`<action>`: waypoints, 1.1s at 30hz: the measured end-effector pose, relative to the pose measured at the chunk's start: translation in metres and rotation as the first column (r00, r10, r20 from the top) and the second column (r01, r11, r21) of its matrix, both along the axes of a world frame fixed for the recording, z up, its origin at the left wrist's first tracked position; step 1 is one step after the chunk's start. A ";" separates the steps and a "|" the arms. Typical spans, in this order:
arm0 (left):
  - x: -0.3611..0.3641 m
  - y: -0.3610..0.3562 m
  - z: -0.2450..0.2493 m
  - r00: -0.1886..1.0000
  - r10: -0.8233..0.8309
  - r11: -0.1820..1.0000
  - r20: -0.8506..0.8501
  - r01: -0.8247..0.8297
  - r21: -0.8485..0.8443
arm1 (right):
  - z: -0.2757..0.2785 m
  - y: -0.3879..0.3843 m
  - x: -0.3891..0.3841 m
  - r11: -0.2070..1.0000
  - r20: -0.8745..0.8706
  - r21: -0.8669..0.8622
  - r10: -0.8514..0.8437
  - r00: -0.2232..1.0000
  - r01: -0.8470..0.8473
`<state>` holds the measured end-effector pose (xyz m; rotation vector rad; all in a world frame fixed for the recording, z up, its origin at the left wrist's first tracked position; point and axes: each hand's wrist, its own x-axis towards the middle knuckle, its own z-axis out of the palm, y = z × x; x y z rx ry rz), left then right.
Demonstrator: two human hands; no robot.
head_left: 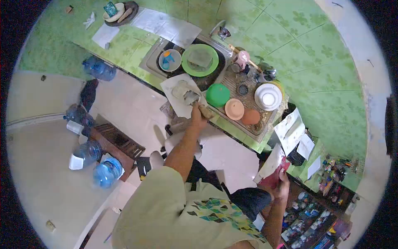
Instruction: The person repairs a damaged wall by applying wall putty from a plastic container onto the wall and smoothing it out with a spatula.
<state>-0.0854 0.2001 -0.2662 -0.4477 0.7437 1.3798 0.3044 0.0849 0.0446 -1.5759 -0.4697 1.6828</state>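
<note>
My left hand [199, 119] is closed at the front edge of the sink, its fingers round a small grey, shiny piece [191, 97]; I cannot tell its kind. Under that piece, a white sheet [176, 104] overlaps the sink's front edge. A tan, lumpy thing [206, 112] shows right beside my fingers. Off to the right, my right hand [283, 182] grips a flat red and cream piece [271, 171] by its red part, with the thumb on top. Close to it, white papers [289, 130] hang over the counter's end.
The sink [152, 62] holds a green plate [216, 59] and a white bowl [179, 58]. On the drainboard [256, 133] sit a green bowl [217, 95], peach bowls [234, 108] and white dishes [267, 97]. Water bottles [108, 172] stand at left; a crowded shelf [309, 216] is at lower right.
</note>
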 end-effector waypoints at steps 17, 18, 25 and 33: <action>-0.017 0.039 -0.043 0.994 0.076 0.983 0.076 -0.088 0.158 | -0.014 -0.023 0.018 1.000 0.109 -0.029 0.014 0.994 -0.011; -0.014 0.043 -0.043 0.994 0.106 0.994 0.033 -0.105 -0.028 | -0.007 -0.018 0.004 0.994 0.004 -0.066 -0.088 0.996 0.088; -0.006 0.027 -0.088 0.993 -0.040 0.999 0.109 0.035 0.041 | -0.022 -0.035 0.032 0.970 0.130 -0.151 -0.171 0.977 0.190; -0.025 -0.010 -0.134 0.973 -0.182 0.955 0.142 0.140 0.262 | -0.020 -0.034 0.030 0.984 0.128 -0.035 -0.171 0.977 0.176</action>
